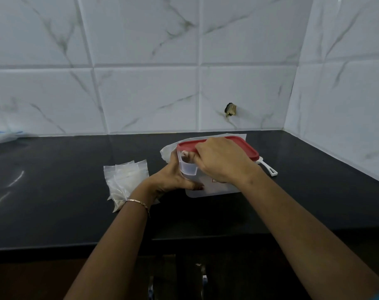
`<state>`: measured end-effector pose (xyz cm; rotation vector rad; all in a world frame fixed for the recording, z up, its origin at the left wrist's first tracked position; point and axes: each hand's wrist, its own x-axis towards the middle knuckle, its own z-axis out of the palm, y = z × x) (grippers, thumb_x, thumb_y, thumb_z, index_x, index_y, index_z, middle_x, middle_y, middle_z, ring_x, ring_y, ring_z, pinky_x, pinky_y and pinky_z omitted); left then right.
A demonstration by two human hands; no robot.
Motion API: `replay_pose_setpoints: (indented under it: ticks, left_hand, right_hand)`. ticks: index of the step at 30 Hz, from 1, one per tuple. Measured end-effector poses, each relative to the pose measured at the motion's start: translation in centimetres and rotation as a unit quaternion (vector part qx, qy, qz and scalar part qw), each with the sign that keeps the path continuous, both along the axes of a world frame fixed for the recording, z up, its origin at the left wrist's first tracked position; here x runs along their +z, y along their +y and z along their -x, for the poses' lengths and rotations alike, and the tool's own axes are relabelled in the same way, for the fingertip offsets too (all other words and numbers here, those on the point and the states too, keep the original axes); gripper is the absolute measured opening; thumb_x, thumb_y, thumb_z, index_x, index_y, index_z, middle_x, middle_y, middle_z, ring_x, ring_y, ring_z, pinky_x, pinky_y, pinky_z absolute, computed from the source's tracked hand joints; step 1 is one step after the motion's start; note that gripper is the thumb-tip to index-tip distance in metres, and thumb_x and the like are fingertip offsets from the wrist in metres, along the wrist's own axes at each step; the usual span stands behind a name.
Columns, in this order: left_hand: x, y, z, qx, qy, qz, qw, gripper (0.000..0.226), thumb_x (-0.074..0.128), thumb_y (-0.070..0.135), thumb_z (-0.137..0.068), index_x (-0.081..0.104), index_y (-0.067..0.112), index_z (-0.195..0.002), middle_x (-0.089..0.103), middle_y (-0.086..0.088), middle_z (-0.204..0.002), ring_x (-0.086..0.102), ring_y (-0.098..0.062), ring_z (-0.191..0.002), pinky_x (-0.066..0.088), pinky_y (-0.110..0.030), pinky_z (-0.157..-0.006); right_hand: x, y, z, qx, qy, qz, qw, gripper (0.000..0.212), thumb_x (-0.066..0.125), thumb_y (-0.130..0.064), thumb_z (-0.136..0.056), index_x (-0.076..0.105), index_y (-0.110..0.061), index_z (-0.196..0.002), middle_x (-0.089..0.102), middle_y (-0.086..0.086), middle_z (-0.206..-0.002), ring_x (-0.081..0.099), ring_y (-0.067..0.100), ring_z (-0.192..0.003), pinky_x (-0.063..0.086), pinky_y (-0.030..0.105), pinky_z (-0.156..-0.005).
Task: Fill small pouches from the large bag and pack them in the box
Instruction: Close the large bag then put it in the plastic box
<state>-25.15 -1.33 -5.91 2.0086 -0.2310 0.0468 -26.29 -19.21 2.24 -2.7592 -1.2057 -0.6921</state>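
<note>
Both forearms reach in from the near edge and meet at the box (pixel 212 189), which sits on the black counter (pixel 54 191) right of centre, near the far wall. Left hand (pixel 173 176) wraps the box's left end: thumb lies along the near wall low down, fingers go round the far side, so it's gripping the box. Thin bracelet (pixel 138 202) on that wrist. Right hand (pixel 219 161) comes over the top, palm down on the red lid (pixel 247 148), fingers curled over the lid's near-left edge and gripping it (one fingertip shows through the clear wall under the rim). Lid lies on the box; can't tell if it's fully seated. Small pouches (pixel 125 180) lie in a loose pile just left of the left wrist, apart from the box. White scoop handle (pixel 269 168) sticks out at the box's right end. Crumpled plastic sheet (pixel 167 153) lies behind and under the box. Writing: one small red-and-dark label (pixel 214 180) on the box's near wall, mostly covered by the right hand, unreadable.
</note>
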Motion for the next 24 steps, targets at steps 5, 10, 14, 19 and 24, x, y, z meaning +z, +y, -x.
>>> replay_pose_setpoints:
  ticks: [5, 10, 14, 19, 24]
  left_hand:
    - [0.3, -0.1, -0.2, -0.004, 0.001, -0.007, 1.000, 0.117, 0.088, 0.009, -0.063, 0.005, 0.025, -0.144, 0.048, 0.007, -0.127, 0.049, -0.007, -0.121, 0.045, -0.027, -0.101]
    - [0.3, -0.4, 0.1, 0.006, 0.004, 0.004, 1.000, 0.118, 0.088, 0.011, -0.057, 0.004, 0.033, -0.136, 0.043, -0.001, -0.131, 0.047, -0.010, -0.120, 0.046, -0.022, -0.092]
    - [0.2, -0.4, 0.1, 0.010, 0.015, 0.012, 1.000, 0.128, 0.088, 0.011, -0.059, -0.005, 0.028, -0.146, 0.040, -0.001, -0.133, 0.044, -0.016, -0.123, 0.047, -0.031, -0.096]
    - [0.7, -0.4, 0.4, -0.001, 0.038, 0.007, 0.999, 0.135, 0.089, 0.029, -0.048, -0.006, 0.036, -0.144, 0.043, 0.001, -0.133, 0.044, -0.017, -0.125, 0.049, -0.018, -0.085]
    - [0.6, -0.4, 0.3, 0.019, 0.043, 0.005, 0.999, 0.144, 0.089, 0.037, -0.040, -0.008, 0.037, -0.146, 0.042, -0.001, -0.137, 0.043, -0.020, -0.127, 0.044, -0.030, -0.097]
  right_hand:
    - [-0.5, 0.3, -0.5, 0.002, -0.064, -0.037, 0.997, 0.035, 0.030, -0.038, -0.104, 0.055, -0.014, -0.101, 0.064, 0.003, -0.089, 0.055, 0.020, -0.073, 0.043, 0.032, -0.067]
    - [-0.3, 0.7, -1.6, -0.017, -0.092, -0.103, 0.990, 0.035, 0.031, -0.038, -0.105, 0.050, -0.010, -0.102, 0.059, 0.006, -0.078, 0.055, 0.025, -0.067, 0.042, 0.037, -0.059]
    - [2.9, -0.3, -2.8, -0.060, -0.100, -0.264, 0.957, 0.037, 0.033, -0.034, -0.105, 0.055, -0.004, -0.103, 0.064, 0.017, -0.088, 0.048, 0.027, -0.067, 0.030, 0.033, -0.062]
    - [5.5, -2.4, -4.8, -0.092, -0.089, -0.398, 0.909, 0.050, 0.029, -0.041, -0.105, 0.059, -0.002, -0.099, 0.066, 0.017, -0.092, 0.059, 0.033, -0.080, 0.028, 0.028, -0.063]
    - [5.7, -7.5, -6.2, -0.191, -0.124, -0.500, 0.836, 0.049, 0.024, -0.042, -0.105, 0.056, -0.005, -0.102, 0.067, 0.016, -0.095, 0.061, 0.034, -0.087, 0.030, 0.030, -0.065]
